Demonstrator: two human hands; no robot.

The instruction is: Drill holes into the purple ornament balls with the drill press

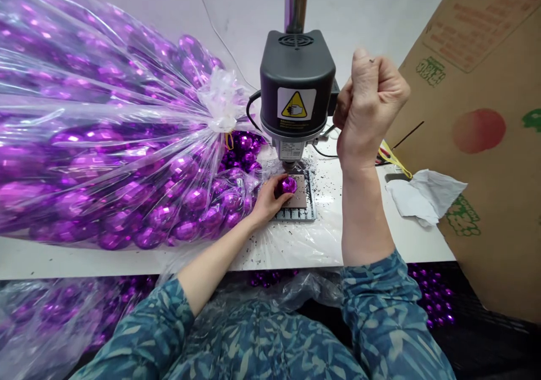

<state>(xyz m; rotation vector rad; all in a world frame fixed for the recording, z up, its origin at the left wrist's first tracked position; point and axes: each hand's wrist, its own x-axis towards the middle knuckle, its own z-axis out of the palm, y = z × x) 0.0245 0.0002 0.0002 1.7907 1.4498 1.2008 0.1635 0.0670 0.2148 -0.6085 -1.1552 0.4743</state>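
Note:
My left hand (269, 200) is closed round a shiny purple faceted ball (289, 185), thumb and fingers on its sides. The ball sits over a brown square pad (300, 195) on the slotted metal base (296, 215) of a small drill press (297, 75). Above the ball is the lower end of the press head; I cannot tell whether it touches the ball. To the right of the black motor housing, my right hand (372, 98) is raised in a fist round the press lever (328, 134), whose grip is hidden inside the fingers.
A large tied clear bag (105, 166) full of purple balls covers the left of the table. Loose purple balls (244, 147) lie behind my left hand. Dark shavings surround the base. A crumpled white paper (422, 194) and a printed cardboard box (486, 143) stand right.

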